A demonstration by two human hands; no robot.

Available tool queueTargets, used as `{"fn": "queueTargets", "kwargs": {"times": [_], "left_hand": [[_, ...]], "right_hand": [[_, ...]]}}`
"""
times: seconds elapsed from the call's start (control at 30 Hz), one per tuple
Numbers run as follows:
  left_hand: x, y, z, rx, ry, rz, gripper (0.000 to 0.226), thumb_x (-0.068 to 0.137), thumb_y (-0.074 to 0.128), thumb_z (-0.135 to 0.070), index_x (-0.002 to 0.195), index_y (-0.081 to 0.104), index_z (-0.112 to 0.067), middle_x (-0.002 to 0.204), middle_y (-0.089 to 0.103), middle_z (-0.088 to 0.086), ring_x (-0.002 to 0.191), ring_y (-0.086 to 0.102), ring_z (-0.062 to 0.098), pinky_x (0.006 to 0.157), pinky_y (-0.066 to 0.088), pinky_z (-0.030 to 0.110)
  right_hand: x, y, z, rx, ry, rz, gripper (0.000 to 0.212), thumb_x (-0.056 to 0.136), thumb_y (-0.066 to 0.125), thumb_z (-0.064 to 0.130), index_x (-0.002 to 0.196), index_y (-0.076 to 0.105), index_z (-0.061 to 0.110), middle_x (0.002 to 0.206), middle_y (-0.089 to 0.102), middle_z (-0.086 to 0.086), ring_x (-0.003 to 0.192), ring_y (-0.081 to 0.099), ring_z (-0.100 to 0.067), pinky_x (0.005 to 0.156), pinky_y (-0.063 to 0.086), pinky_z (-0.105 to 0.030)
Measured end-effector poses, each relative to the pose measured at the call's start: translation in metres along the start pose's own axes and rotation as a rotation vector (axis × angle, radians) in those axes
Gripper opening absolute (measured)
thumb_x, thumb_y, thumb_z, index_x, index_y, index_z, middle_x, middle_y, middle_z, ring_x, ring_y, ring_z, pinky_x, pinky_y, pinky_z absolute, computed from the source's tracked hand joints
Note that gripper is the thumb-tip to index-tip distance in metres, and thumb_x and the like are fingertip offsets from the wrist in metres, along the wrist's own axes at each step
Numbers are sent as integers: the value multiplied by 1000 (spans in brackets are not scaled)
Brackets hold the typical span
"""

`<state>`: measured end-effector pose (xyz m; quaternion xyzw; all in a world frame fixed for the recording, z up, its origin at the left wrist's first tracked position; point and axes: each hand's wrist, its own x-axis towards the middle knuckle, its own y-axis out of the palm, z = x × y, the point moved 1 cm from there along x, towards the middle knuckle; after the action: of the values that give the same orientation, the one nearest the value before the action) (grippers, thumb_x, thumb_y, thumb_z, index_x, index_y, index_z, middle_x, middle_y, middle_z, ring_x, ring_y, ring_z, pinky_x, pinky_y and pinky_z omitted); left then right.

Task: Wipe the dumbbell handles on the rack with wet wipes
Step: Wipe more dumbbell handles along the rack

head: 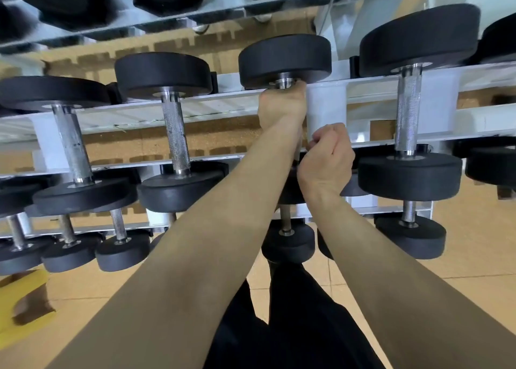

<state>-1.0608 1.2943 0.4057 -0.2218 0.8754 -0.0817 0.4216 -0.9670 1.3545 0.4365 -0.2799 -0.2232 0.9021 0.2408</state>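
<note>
Dumbbells lie across the white rack: four in plain view on the middle tier, a fifth cut off at the right edge, and five smaller ones below. The left hand is wrapped around the handle of the third dumbbell from the left, just under its far head. The right hand is curled at that handle's near end; what it holds is hidden

Yellow object (blurred), lower left; tan tiled floor
</note>
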Motion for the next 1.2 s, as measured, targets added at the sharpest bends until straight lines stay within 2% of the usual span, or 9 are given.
{"fn": "queueTargets", "kwargs": {"times": [0.17,0.3,0.47,0.6,0.8,0.93,1.07,1.13,1.2], "left_hand": [[3,-4,23,82,85,77,16,81,75,-29,88,67,-17,85,72,5,83,70,28,74,57,31],[-3,-17,42,121,-21,349,8,79,74,-13,76,67,-11,68,66,6,59,64,19,55,52,26],[0,-25,39,-85,-128,556,28,82,62,-6,58,51,-15,51,43,1,42,40,14,43,34,21],[11,-36,45,-151,-257,841,52,95,53,-18,43,47,-19,40,37,-5,35,36,8,45,31,19],[26,-21,49,-354,-276,1146,42,71,78,-21,42,47,-19,37,38,-5,33,36,10,43,40,20],[21,-18,37,-344,-223,936,55,96,52,-24,41,46,-23,37,34,-6,34,30,10,42,31,23],[12,-10,8,-215,-199,426,39,88,67,-15,56,46,-19,44,38,-2,37,31,15,45,30,21],[9,-3,-1,-154,-139,214,32,84,72,-18,61,49,-17,50,48,0,42,44,19,50,38,22],[9,1,3,-49,34,43,26,83,74,-27,68,54,-21,66,63,2,64,65,27,63,51,27]], "right_hand": [[0,-1,-3,93,12,-14,37,88,28,33,86,57,10,81,64,-7,79,55,-25,71,35,-35],[-1,-1,1,76,14,-9,38,86,26,36,88,58,15,87,67,-7,83,55,-25,73,34,-36],[-6,3,3,-16,-18,13,37,87,23,33,88,56,16,75,55,7,71,41,-14,67,23,-31],[-17,9,10,-76,-13,45,38,87,23,38,87,55,18,73,54,8,80,50,-21,70,31,-36],[2,0,1,-90,28,8,31,101,31,21,85,55,10,70,47,6,66,41,-12,64,18,-30],[2,0,0,-91,13,18,34,98,29,23,84,55,6,71,48,3,69,42,-17,64,20,-33],[-2,1,2,-36,-22,4,39,85,23,31,82,55,7,75,56,-2,79,51,-29,66,35,-40],[-2,1,2,-32,-18,3,39,84,23,30,82,54,7,80,60,-7,82,52,-32,69,39,-43],[-2,1,1,-37,-8,8,38,86,23,30,84,54,7,84,60,-7,85,52,-33,73,40,-44]]}}
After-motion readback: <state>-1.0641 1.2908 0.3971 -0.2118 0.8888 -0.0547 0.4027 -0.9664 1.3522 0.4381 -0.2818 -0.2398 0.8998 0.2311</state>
